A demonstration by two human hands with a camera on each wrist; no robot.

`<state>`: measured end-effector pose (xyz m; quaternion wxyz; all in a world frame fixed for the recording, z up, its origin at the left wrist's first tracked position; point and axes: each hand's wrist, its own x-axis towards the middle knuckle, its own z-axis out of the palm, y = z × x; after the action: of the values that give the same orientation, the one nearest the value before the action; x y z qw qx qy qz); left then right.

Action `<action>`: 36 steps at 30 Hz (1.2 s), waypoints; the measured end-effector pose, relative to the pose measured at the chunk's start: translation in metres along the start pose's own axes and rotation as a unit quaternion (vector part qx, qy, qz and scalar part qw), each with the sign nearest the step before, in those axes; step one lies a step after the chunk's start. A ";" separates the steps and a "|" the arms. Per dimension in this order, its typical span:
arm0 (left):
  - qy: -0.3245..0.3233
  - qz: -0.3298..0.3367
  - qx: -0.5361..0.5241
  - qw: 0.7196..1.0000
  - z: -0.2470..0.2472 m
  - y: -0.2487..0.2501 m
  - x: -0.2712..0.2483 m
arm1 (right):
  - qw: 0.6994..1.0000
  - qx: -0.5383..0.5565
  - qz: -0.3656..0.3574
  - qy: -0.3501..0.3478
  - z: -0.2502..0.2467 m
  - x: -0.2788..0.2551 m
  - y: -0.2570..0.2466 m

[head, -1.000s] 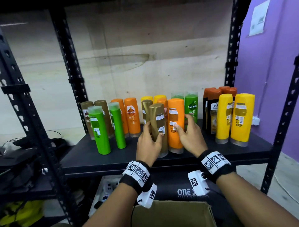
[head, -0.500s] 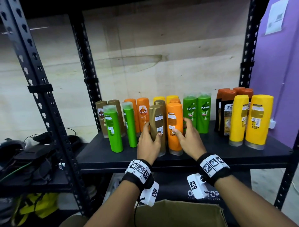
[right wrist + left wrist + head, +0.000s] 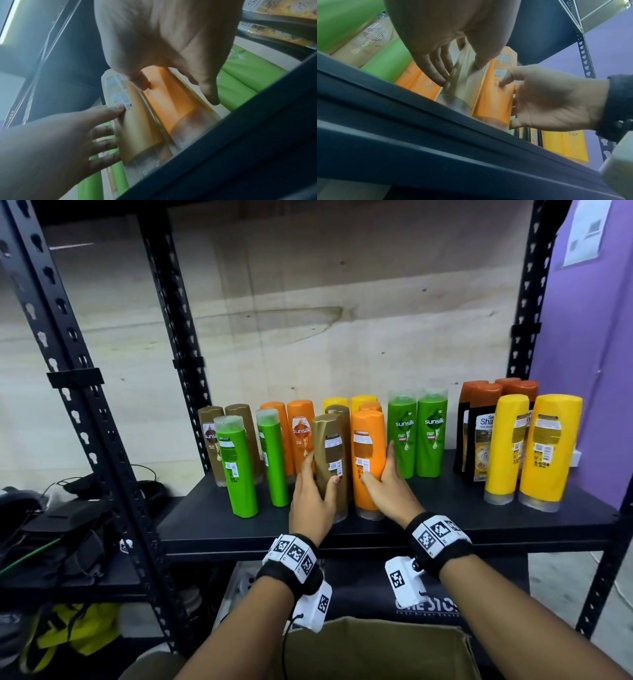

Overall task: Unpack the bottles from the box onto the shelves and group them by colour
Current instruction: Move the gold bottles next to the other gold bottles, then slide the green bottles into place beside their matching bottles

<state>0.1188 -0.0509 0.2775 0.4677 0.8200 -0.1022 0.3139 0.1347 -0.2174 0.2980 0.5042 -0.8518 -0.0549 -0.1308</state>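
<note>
A gold bottle (image 3: pixel 330 446) and an orange bottle (image 3: pixel 368 446) stand upright side by side near the front of the black shelf (image 3: pixel 445 518). My left hand (image 3: pixel 318 482) grips the gold bottle, thumb on its front label and fingers round its left side. My right hand (image 3: pixel 382 477) grips the orange bottle, thumb on the front and fingers along its right side. The left wrist view shows the left hand (image 3: pixel 453 67) on the gold bottle (image 3: pixel 464 83) beside the orange bottle (image 3: pixel 494 100). The right wrist view shows the right hand (image 3: pixel 171 86) on the orange bottle (image 3: pixel 171 100).
Green bottles (image 3: pixel 236 470) stand front left, with gold and orange ones behind. To the right are two green bottles (image 3: pixel 418 436), dark bottles (image 3: pixel 479 436) and yellow bottles (image 3: pixel 534 450). The open cardboard box (image 3: pixel 370 648) sits below my arms. Black uprights flank the shelf.
Both hands have stayed on the same two bottles. My head view has shifted, so the shelf now sits further right in the picture.
</note>
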 end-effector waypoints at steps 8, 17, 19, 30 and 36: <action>-0.001 0.002 -0.006 1.000 0.002 -0.006 0.000 | 0.999 0.046 0.025 -0.010 0.008 0.007 -0.003; -0.006 -0.010 0.001 1.000 0.001 -0.003 0.000 | 0.999 0.040 0.012 0.001 0.010 0.006 0.000; -0.006 -0.017 0.006 1.000 0.000 -0.002 0.000 | 0.999 0.041 0.002 0.001 0.009 0.001 0.003; -0.054 -0.036 0.150 0.987 -0.035 0.010 0.001 | 0.973 -0.133 -0.139 0.131 -0.009 -0.035 0.002; -0.074 -0.044 0.244 0.966 -0.067 0.015 0.003 | 0.952 -0.253 -0.164 0.056 -0.001 -0.043 -0.028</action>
<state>0.0863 -0.0027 0.3143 0.2578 0.9338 -0.0204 0.2471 0.0865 -0.2033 0.3099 0.2457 -0.9221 -0.1311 -0.2687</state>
